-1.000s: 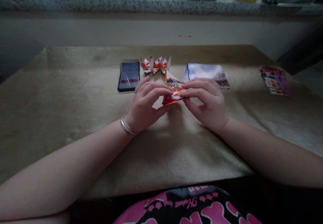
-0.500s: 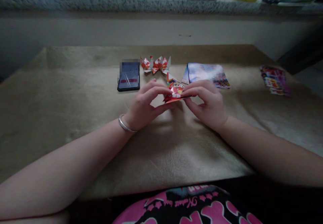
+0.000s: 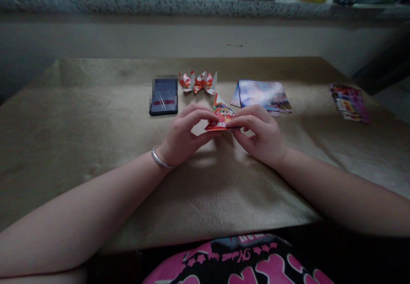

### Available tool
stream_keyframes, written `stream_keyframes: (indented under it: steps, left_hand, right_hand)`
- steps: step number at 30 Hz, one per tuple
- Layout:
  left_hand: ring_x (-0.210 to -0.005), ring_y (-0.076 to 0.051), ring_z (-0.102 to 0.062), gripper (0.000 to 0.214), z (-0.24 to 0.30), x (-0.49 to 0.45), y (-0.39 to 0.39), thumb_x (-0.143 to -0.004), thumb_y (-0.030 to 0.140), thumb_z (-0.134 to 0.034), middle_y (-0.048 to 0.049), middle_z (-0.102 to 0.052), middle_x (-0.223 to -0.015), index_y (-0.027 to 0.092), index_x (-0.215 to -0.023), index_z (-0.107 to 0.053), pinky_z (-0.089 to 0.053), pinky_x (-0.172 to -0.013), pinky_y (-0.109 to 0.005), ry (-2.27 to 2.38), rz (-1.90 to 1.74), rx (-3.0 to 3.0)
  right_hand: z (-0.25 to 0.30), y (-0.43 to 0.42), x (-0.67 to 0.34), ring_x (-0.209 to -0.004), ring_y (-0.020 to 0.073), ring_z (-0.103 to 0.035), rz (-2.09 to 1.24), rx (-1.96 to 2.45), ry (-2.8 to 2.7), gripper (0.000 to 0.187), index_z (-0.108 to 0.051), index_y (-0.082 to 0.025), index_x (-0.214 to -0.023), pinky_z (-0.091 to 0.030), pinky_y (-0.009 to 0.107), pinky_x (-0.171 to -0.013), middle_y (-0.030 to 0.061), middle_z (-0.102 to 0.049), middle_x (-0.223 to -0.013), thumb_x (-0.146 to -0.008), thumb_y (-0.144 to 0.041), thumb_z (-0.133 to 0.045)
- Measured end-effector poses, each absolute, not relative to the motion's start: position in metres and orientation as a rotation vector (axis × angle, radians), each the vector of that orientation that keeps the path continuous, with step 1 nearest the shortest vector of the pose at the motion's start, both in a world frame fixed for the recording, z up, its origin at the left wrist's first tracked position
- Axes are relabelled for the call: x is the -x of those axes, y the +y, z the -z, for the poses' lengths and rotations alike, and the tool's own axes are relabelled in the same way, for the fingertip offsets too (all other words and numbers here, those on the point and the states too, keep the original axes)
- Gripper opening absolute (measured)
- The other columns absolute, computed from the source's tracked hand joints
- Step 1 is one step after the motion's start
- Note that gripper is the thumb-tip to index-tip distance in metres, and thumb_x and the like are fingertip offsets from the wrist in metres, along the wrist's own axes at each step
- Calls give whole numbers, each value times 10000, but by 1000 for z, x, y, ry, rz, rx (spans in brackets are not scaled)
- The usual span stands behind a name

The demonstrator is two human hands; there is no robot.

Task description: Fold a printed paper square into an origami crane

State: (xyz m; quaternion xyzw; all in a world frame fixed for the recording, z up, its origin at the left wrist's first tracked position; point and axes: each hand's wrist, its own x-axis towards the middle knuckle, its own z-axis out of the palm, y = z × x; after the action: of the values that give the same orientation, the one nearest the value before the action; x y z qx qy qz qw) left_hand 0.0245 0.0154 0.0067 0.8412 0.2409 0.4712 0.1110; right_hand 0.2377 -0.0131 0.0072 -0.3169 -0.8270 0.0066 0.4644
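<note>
Between both hands is a folded piece of red patterned paper (image 3: 223,115), held just above the table with one point standing up at its far side. My left hand (image 3: 188,130) pinches its left part, fingers on top and thumb beneath. At the right edge, my right hand (image 3: 261,132) grips the paper between thumb and fingertips. The fingers hide part of the folds. Just beyond stand red-and-white folded paper figures (image 3: 200,82) with pointed tips, side by side and touching or nearly so.
A phone (image 3: 164,97) lies left of the paper figures. Printed sheets (image 3: 265,95) are stacked to their right, and a pink-red printed packet (image 3: 348,102) lies farther right. Behind the cloth-covered table (image 3: 112,92) runs a stone ledge (image 3: 179,4) with several items on it.
The red paper has flattened and tilted slightly, showing more of its upright far part. My right fingers have shifted a little down and left along its edge.
</note>
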Motion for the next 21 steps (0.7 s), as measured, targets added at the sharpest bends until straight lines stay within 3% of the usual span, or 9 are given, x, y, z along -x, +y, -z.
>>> stream_keyframes:
  steps: [7, 15, 21]
  left_hand:
    - [-907, -136, -649, 84, -8, -27, 15, -852, 213, -668, -39, -686, -951, 176, -921, -639, -541, -846, -302, 688, -1412, -2415]
    - [-886, -123, -634, 145, -6, -27, 15, -811, 174, -714, -3, -683, -935, 197, -931, -636, -496, -911, -315, 609, -1464, -2490]
    - [-881, -122, -619, 125, -6, -28, 15, -827, 158, -689, -2, -659, -915, 212, -931, -646, -505, -874, -303, 608, -1466, -2498]
  right_hand:
    - [-9, -15, -236, -862, 157, -610, -76, 803, -2061, 174, -624, -262, -1013, -534, 286, -682, 45, -628, -969, -849, -203, -632]
    - [-9, -11, -238, -870, 180, -610, 49, 804, -2023, 161, -638, -260, -988, -496, 337, -753, 31, -669, -932, -831, -251, -672]
    - [-9, -11, -237, -816, 177, -613, 72, 800, -2024, 86, -673, -265, -922, -485, 349, -757, 20, -693, -861, -845, -229, -657]
